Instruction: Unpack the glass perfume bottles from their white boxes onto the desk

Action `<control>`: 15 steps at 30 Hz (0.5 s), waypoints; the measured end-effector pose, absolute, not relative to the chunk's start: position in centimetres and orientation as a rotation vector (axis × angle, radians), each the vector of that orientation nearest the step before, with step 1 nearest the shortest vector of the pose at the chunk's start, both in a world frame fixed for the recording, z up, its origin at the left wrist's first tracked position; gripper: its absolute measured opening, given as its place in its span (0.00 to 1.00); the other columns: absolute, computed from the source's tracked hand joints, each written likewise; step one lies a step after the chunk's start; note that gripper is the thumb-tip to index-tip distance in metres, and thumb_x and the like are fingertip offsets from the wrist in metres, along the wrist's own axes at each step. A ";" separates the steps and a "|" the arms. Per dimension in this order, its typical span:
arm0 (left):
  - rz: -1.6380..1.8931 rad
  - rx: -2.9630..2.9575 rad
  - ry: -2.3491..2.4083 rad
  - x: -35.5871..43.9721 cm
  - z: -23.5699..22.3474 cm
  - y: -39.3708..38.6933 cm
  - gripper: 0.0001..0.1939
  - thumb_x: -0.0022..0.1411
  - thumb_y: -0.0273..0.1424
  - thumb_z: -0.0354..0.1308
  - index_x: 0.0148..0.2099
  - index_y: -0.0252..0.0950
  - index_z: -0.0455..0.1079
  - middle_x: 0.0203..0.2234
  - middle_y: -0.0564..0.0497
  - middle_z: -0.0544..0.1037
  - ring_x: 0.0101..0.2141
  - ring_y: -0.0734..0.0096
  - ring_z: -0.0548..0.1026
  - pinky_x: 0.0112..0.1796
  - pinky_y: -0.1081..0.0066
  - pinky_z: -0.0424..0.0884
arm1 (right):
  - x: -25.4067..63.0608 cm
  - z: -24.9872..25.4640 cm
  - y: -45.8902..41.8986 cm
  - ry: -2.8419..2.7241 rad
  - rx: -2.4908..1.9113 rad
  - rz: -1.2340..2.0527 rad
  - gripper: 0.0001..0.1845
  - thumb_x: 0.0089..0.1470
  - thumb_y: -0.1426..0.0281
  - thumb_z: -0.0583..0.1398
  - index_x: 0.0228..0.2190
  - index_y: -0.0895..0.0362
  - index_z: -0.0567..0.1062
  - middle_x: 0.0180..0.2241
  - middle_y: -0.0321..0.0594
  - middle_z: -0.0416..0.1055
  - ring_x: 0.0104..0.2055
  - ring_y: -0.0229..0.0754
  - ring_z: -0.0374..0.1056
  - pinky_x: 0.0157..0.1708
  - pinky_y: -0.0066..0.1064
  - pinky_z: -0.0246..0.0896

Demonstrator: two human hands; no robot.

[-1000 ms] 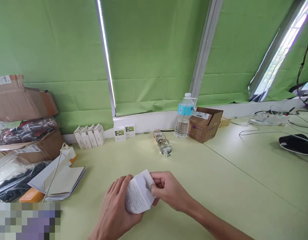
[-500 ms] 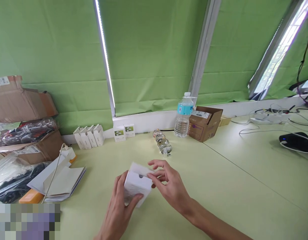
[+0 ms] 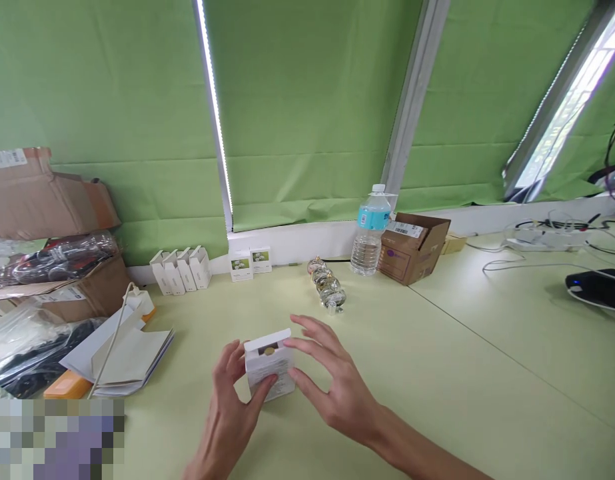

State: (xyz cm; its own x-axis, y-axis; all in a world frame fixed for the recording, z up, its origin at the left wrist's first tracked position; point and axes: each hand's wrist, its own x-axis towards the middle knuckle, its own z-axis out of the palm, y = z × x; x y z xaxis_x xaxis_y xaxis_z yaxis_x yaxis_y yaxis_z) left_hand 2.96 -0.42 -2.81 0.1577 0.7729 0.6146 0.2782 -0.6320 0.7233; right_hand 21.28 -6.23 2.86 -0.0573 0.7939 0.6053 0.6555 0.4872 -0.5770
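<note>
Desk (image 3: 462, 387) is offering open lane right of hands (image 3: 347, 393), up to black device (image 3: 598, 288). Shiny row of rounded items (image 3: 329, 288) is blocking middle ahead. Bottle (image 3: 368, 243) and brown carton (image 3: 410, 253) are walling off back, right of row. White boxes (image 3: 180, 273) are lining back left. Papers (image 3: 130, 360) and packaging pile (image 3: 62, 207) are crowding left side.

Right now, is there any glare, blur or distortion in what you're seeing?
In the head view, daylight glares through the right-hand window; print on the white carton is too soft to read; the gray window post leans, suggesting wide-angle distortion; the lower-left corner is pixelated.
</note>
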 end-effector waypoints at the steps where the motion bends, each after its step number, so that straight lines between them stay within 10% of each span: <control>1: 1.548 1.976 0.929 3.0 -2.8 -0.3 0.30 0.60 0.33 0.59 0.57 0.43 0.46 0.52 0.42 0.69 0.44 0.65 0.77 0.41 0.64 0.76 | 21.3 3.0 -6.3 -1.786 -1.204 0.107 0.16 0.55 0.68 0.59 0.47 0.47 0.74 0.57 0.43 0.60 0.59 0.52 0.55 0.55 0.48 0.59; 15: 1.134 2.541 0.829 0.8 0.0 0.0 0.21 0.63 0.27 0.54 0.57 0.45 0.59 0.53 0.46 0.68 0.53 0.67 0.69 0.49 0.70 0.69 | 21.6 3.9 -7.1 -2.266 -1.001 0.077 0.26 0.56 0.71 0.58 0.55 0.59 0.63 0.52 0.46 0.66 0.49 0.48 0.62 0.51 0.41 0.58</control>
